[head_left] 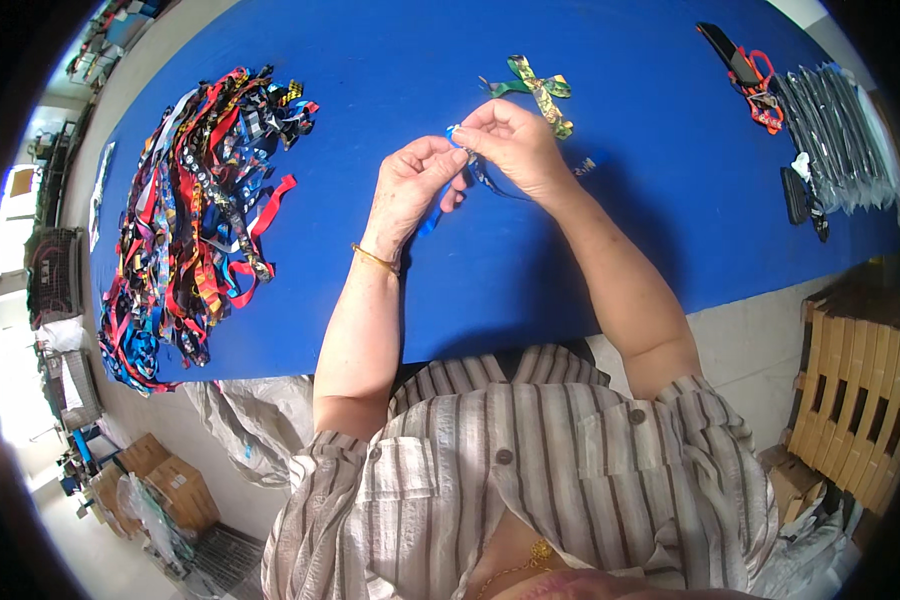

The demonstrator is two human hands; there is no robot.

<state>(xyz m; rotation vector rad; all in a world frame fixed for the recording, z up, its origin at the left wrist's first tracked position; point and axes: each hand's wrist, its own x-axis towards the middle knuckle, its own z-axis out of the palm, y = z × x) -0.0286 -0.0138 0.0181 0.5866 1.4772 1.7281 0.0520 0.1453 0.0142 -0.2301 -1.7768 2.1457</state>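
My left hand [413, 180] and my right hand [510, 145] meet above the blue table [370, 60], both pinching a blue ribbon [428, 222] whose loose end hangs down below the left hand. The fingertips touch around a small folded part of the ribbon. A finished green and yellow patterned bow [538, 88] lies on the table just beyond my right hand. A gold bracelet sits on my left wrist.
A large heap of mixed coloured ribbons [195, 210] covers the table's left side. A stack of clear plastic bags [835, 135] and red-handled scissors [755, 85] lie at the far right. A wooden pallet [855, 390] stands at the right, cardboard boxes [160, 485] at lower left.
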